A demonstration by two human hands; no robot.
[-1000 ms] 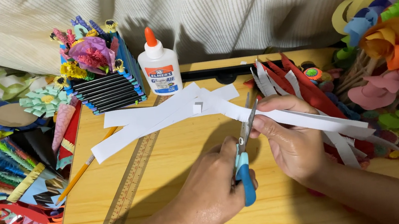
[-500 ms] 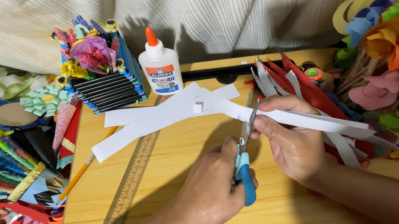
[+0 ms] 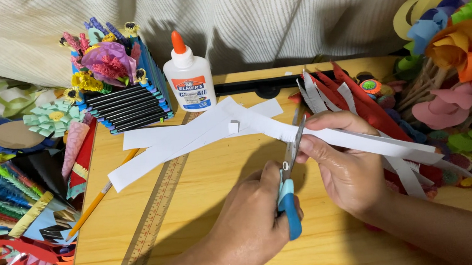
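Your left hand (image 3: 252,225) closed round blue-handled scissors (image 3: 288,194), blades parted, tips angled up at white paper strip (image 3: 343,138). Your right hand (image 3: 343,167) grips that strip, thumb above, fingers curled below, just right of blades. Strip runs from right edge of view leftward across wooden board (image 3: 209,212), between both hands, above board surface. More white strips (image 3: 189,138) lie flat beyond. Glue bottle (image 3: 188,76) upright at board's far edge. Ruler (image 3: 151,219) and pencil (image 3: 98,198) lie left of your hands.

Two bare hands (image 3: 309,201), bare forearms, no sleeves, rings or watch visible
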